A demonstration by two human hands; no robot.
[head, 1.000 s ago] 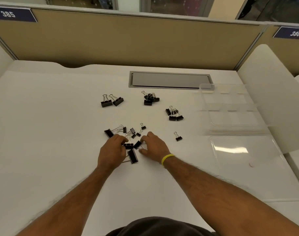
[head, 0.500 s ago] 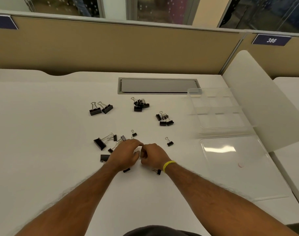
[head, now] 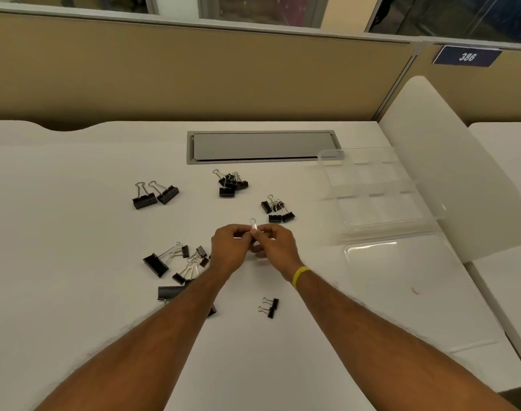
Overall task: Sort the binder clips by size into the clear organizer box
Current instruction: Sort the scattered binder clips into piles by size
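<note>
Between the right grip and the organizer box a strip of bare desk is left open, narrowed on its far side by a cluster of clips. The box's near side is fronted by the flat lid; its right is closed off by a white side panel. Leftward, low passage is blocked by a loose clip pile.
</note>
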